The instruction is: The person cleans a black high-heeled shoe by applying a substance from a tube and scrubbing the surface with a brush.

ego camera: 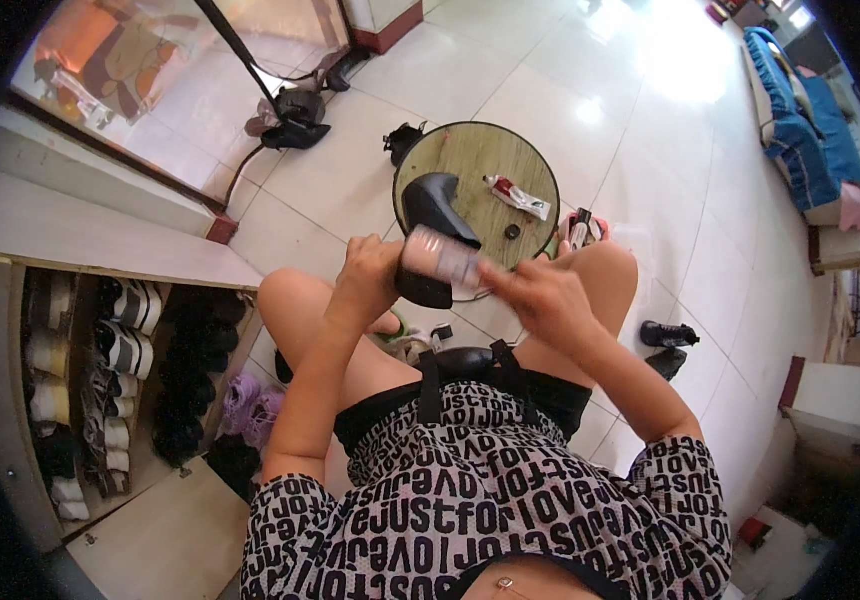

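Note:
My left hand (371,274) grips a black shoe (430,295) in front of my knees. A light brush (437,255), blurred by motion, lies across this shoe, and my right hand (546,298) holds its end. The brush partly hides the shoe, and I cannot tell whether the bristles touch it. Just beyond, another black shoe (433,196) with a raised heel rests on a small round table (467,146). On the same tabletop lie a red and white tube (517,197) and a small black cap (512,232).
To the left, an open shoe cabinet (111,375) holds several shoes, with purple shoes (250,409) beside it. A pink container (587,229) with a bottle sits right of the table. Black shoes (668,334) lie on the tiled floor. A blue-covered piece of furniture (812,127) stands far right.

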`<action>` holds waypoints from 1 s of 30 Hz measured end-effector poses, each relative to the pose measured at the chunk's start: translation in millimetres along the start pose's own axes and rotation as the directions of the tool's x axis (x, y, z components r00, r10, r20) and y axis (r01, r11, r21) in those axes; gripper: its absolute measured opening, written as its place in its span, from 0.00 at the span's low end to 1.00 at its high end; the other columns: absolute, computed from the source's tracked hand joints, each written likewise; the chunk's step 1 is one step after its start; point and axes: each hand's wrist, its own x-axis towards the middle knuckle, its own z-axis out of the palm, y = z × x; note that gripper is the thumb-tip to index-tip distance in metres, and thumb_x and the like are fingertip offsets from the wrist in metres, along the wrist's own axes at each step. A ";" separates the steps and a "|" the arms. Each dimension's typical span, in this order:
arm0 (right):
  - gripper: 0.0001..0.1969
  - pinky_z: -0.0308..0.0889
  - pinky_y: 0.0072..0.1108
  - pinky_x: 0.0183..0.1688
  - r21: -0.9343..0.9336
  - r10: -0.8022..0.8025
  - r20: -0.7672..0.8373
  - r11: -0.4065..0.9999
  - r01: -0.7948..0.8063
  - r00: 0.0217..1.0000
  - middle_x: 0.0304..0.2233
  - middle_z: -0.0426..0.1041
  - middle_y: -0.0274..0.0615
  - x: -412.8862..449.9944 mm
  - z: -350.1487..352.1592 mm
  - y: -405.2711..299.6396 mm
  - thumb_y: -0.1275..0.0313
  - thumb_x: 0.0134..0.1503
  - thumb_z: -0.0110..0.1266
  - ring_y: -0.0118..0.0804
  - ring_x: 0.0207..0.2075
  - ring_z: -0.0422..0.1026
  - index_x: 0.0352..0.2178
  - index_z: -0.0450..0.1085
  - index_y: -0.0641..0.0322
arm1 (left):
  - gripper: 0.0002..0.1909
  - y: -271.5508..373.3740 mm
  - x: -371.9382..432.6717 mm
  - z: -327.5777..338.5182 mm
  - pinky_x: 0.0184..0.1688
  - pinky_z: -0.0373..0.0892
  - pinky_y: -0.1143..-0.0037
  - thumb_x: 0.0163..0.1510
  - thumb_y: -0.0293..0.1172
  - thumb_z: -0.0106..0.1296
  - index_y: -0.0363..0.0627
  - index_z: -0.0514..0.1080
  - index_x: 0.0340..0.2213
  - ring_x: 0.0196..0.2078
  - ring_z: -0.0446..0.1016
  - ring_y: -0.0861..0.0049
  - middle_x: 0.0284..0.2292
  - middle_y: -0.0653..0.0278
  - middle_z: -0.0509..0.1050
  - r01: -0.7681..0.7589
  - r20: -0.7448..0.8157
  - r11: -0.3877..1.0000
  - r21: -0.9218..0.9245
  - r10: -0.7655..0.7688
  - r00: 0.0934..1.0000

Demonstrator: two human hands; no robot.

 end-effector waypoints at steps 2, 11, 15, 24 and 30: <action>0.24 0.62 0.28 0.18 -0.036 0.140 -0.001 0.990 -0.140 0.990 0.20 0.61 0.36 9.4 0.1 11.7 0.70 0.51 0.54 0.36 0.18 0.68 0.51 0.67 0.37 | 0.08 3.4 3.1 0.2 0.40 0.61 0.69 0.38 0.22 0.53 0.44 0.68 0.25 0.31 0.66 0.62 0.23 0.60 0.70 0.051 -0.042 0.999 -0.008 -0.052 0.998; 0.26 0.62 0.27 0.19 -0.077 0.096 -0.016 0.992 -0.097 0.995 0.19 0.60 0.35 15.1 -0.5 13.4 0.72 0.49 0.55 0.34 0.18 0.67 0.51 0.67 0.35 | 0.10 -7.5 9.0 -10.6 0.41 0.62 0.68 0.38 0.21 0.53 0.43 0.68 0.28 0.36 0.66 0.57 0.28 0.55 0.70 0.055 0.061 0.998 0.008 -0.056 0.997; 0.26 0.61 0.28 0.19 0.028 -0.096 -0.028 0.995 0.097 0.995 0.20 0.61 0.36 -0.3 14.5 8.0 0.72 0.48 0.56 0.36 0.18 0.66 0.51 0.67 0.36 | 0.08 -4.5 5.4 -12.9 0.41 0.62 0.67 0.38 0.20 0.53 0.43 0.68 0.25 0.36 0.66 0.57 0.27 0.55 0.70 0.059 0.053 0.998 0.002 -0.059 0.997; 0.26 0.59 0.26 0.18 -0.053 0.017 -0.061 0.998 -0.020 0.998 0.20 0.61 0.34 -3.1 21.7 21.2 0.72 0.47 0.56 0.34 0.18 0.65 0.51 0.68 0.37 | 0.06 -9.2 3.2 -7.4 0.41 0.60 0.69 0.39 0.21 0.52 0.45 0.68 0.23 0.30 0.66 0.62 0.23 0.64 0.69 0.007 0.002 1.000 -0.029 -0.007 1.000; 0.26 0.60 0.26 0.17 -0.010 -0.055 -0.092 0.998 0.054 0.994 0.19 0.60 0.36 1.8 23.5 16.9 0.71 0.49 0.55 0.36 0.16 0.65 0.51 0.67 0.39 | 0.07 -2.8 4.8 -17.5 0.42 0.60 0.69 0.39 0.20 0.52 0.45 0.69 0.23 0.30 0.66 0.62 0.23 0.64 0.70 0.041 0.040 0.999 -0.033 -0.040 0.998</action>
